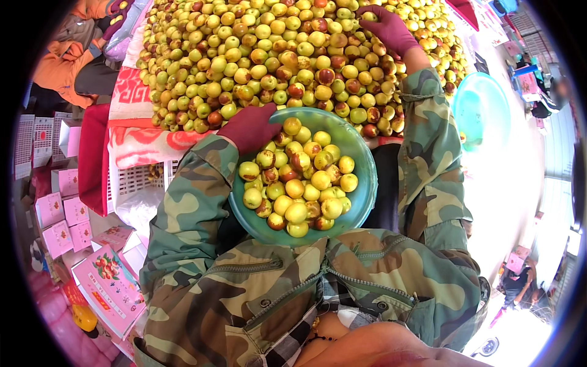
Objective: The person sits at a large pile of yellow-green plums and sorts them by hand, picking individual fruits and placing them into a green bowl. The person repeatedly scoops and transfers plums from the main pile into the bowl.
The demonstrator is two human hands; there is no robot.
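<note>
A green plastic bowl (362,183) rests on my lap, partly filled with yellow-green jujubes (296,212) blotched with brown-red. My left hand (252,127), in a maroon glove, is at the bowl's upper left rim. Its fingers curl down and inward, and whatever they hold is hidden. Beyond the bowl lies a wide heap of jujubes (263,55). At the heap's far right, my right hand (391,29), also gloved in maroon, closes its fingers around a jujube (370,16). Camouflage sleeves cover both my arms.
A red and white patterned cloth (147,145) lies under the heap, above a white plastic crate (136,183). Pink cartons (110,284) stand at the left. A turquoise basin (483,110) is at the right. A person in orange (67,70) sits at the far left.
</note>
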